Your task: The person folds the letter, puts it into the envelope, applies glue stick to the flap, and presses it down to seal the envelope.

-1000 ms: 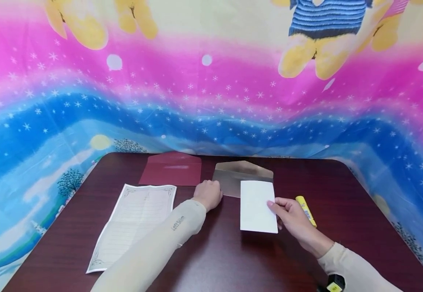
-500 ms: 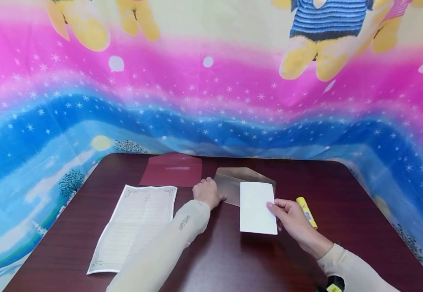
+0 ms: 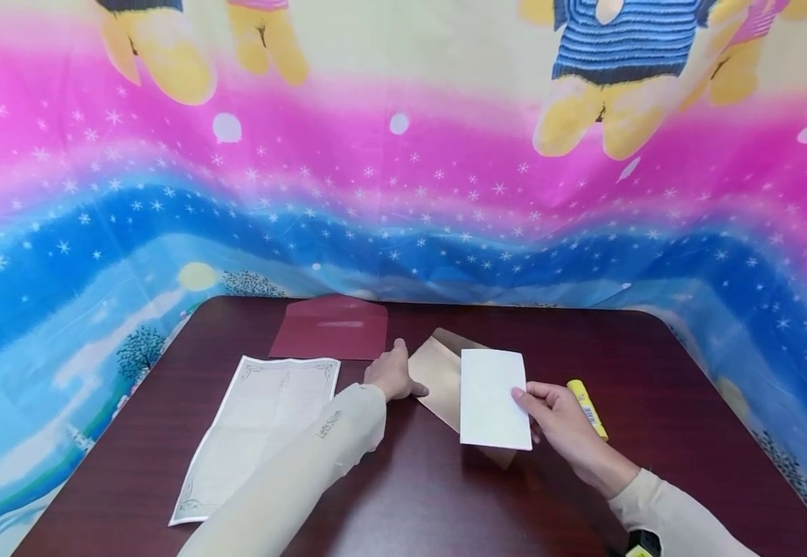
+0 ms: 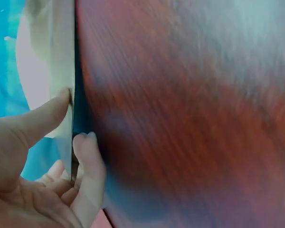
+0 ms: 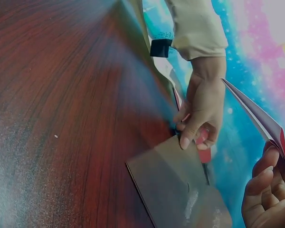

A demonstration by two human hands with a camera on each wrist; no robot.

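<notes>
My left hand (image 3: 391, 374) pinches a corner of a gold-brown envelope (image 3: 438, 374), thumb on one face and fingers behind, as the left wrist view shows. The envelope is tilted, its flap open at the far side. A white folded sheet of paper (image 3: 492, 398) is gripped at its right edge between the thumb and fingers of my right hand (image 3: 559, 418). This paper hangs in front of the envelope and hides part of it. In the right wrist view the folded paper (image 5: 256, 111) is seen edge-on, with layers parting.
A dark red envelope (image 3: 333, 333) lies at the back left of the brown table (image 3: 403, 503). Nearer, a lined letter sheet with an ornate border (image 3: 271, 425) lies partly under my left arm. A yellow labelled tube (image 3: 587, 410) lies beside my right hand.
The gold-brown envelope has turned and come nearer, its lower corner now showing below the white paper. My left hand has turned with it. My right hand and paper are almost still.
</notes>
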